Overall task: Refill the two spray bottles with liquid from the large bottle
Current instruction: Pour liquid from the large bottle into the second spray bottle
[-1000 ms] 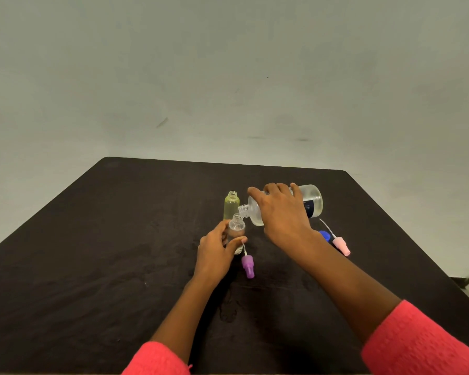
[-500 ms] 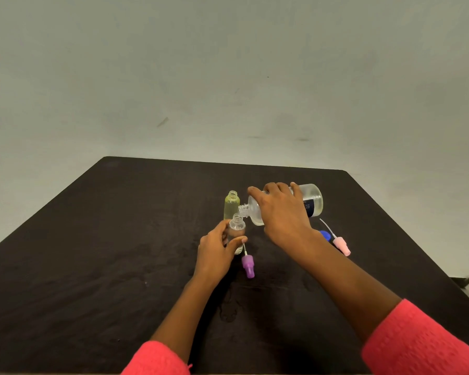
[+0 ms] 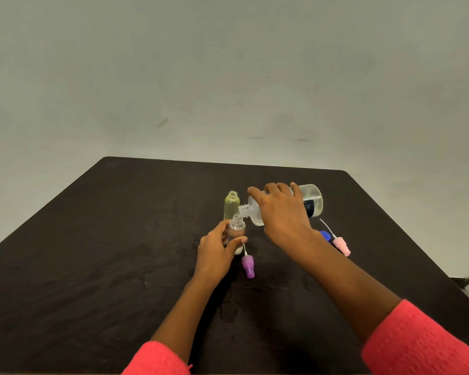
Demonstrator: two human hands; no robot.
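Observation:
My right hand [image 3: 280, 215] grips the large clear bottle [image 3: 313, 200], tipped on its side with its open neck just above the mouth of a small clear spray bottle [image 3: 237, 226]. My left hand [image 3: 217, 253] holds that small bottle upright on the table. Behind it stands a second small bottle [image 3: 231, 207], yellowish and uncapped. A purple spray top [image 3: 247, 265] lies beside my left hand. A pink spray top [image 3: 341, 245] and a blue cap [image 3: 326, 235] lie to the right of my right wrist.
Everything sits on a dark table [image 3: 92, 266] against a plain grey wall [image 3: 228, 77]. A damp patch [image 3: 229, 312] shows on the tabletop near my left forearm. The table's right edge [image 3: 417, 244] drops to the floor.

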